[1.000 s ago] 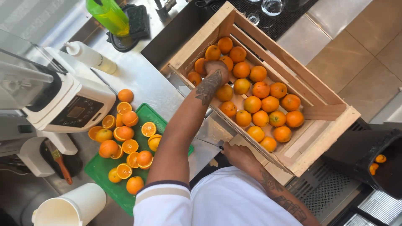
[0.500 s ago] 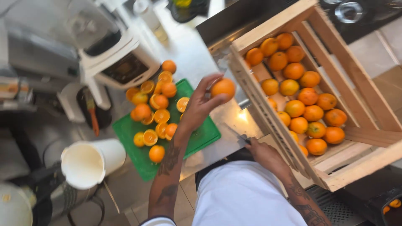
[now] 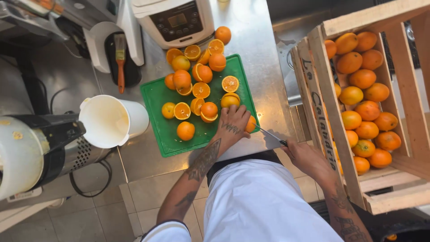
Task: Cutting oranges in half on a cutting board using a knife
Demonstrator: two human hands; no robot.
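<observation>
Left hand [image 3: 232, 124] clamps an orange [image 3: 251, 124] at the green cutting board's [image 3: 160, 134] right edge. Right hand [image 3: 304, 154], gripping a knife [image 3: 270, 134], cuts it.

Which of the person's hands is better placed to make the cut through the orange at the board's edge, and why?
Right. The right hand holds the knife with its blade at the orange, while the left hand presses on that orange, steadying it on the green cutting board.

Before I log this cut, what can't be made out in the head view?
- Orange under the left hand: mostly covered by the fingers.
- Knife: blade thin and partly behind the orange; handle buried in the right hand.
- Wooden crate: cut off by the right edge.
- Juicer: cut off at the left edge.
</observation>
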